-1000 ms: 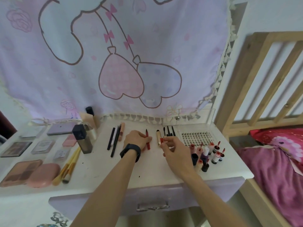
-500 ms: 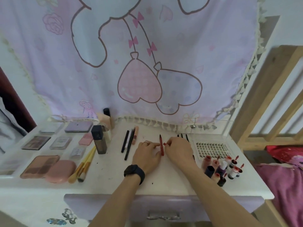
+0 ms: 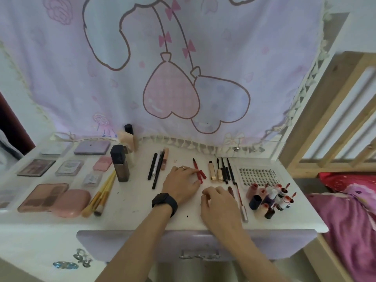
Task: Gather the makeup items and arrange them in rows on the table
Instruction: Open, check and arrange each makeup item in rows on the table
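A red liner pen (image 3: 196,167) lies on the white dressing table (image 3: 130,208) with its red cap (image 3: 203,175) beside it. My left hand (image 3: 181,185), a black watch on its wrist, pinches the pen's near end between finger and thumb. My right hand (image 3: 220,203) rests nearer the front edge with fingers curled under, and what they hold is hidden. A long dark-red wand with a silver end (image 3: 241,200) lies just to its right. Gold tubes (image 3: 215,173) and black wands (image 3: 225,170) lie in a row behind it.
Black pencils (image 3: 155,168), a dark foundation bottle (image 3: 120,163), yellow brushes (image 3: 101,195) and several palettes (image 3: 42,197) fill the left side. A lash tray (image 3: 257,176) and small bottles (image 3: 271,198) sit at the right. A wooden bed frame (image 3: 333,123) stands beside the table.
My right hand has let go near the red pen and drawn back toward the front edge. My left hand stays at the red pen. The gold tubes are uncovered now.
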A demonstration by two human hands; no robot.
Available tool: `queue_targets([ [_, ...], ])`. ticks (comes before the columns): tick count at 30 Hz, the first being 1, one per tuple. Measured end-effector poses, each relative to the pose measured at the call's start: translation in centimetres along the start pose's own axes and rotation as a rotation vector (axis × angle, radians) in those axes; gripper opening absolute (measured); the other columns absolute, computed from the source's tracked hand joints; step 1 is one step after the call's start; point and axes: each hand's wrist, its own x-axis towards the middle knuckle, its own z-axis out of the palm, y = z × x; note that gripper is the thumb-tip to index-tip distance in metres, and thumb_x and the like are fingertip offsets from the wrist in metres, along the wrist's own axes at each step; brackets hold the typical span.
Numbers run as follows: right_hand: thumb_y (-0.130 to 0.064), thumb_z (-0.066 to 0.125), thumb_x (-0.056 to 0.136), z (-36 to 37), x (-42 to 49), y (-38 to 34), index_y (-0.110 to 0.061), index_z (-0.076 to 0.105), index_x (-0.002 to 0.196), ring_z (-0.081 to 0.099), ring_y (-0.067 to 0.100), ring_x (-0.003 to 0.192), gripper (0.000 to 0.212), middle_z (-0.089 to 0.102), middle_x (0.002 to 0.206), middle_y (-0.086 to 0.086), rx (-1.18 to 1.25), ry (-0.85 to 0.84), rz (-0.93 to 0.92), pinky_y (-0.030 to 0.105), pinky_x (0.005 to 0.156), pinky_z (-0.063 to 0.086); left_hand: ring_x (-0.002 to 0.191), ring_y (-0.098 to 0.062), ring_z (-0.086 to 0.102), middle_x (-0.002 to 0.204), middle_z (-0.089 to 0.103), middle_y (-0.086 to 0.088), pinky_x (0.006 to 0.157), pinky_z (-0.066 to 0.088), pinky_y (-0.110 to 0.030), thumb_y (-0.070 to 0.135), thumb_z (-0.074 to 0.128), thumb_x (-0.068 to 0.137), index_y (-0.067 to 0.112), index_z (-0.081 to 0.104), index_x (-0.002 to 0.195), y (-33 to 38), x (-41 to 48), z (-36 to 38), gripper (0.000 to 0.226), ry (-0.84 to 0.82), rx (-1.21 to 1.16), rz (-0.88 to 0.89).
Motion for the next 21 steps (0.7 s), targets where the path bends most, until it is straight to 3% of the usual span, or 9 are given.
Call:
queue_targets([
  [3,-0.017,0.054,0.099,1.8,-1.9,-0.3,-0.011,0.067,0.119,0.053,0.021,0.107,0.025,0.061,0.12,0.003,0.009,-0.02,-0.097,0.032,0.091,0.05,0.119,-0.021,0.046,0.133,0.061,0.007,0.1,0.04,-0.032,0.051,0.057,0.09,0.033,0.061,0.131,0.1,0.1,-0.1,0.045,-0.027,0.017,0.003],
  [7,-0.007,0.062,0.093,2.2,-2.5,0.1,0.0,0.07,0.116,0.06,0.029,0.112,0.025,0.067,0.12,0.012,0.035,0.058,-0.163,0.036,0.093,0.055,0.119,-0.022,0.046,0.133,0.061,0.008,0.099,0.042,-0.034,0.052,0.055,0.091,0.035,0.059,0.132,0.6,0.1,-0.3,0.045,-0.056,0.055,0.018],
  [21,0.001,0.069,0.085,2.4,-2.7,0.9,-0.001,0.075,0.108,0.067,0.024,0.103,0.024,0.073,0.108,0.008,0.14,0.187,-0.204,0.028,0.088,0.057,0.121,-0.021,0.044,0.136,0.058,0.005,0.1,0.043,-0.038,0.054,0.049,0.096,0.042,0.054,0.136,1.8,1.7,-1.2,0.043,-0.173,0.259,0.134],
])
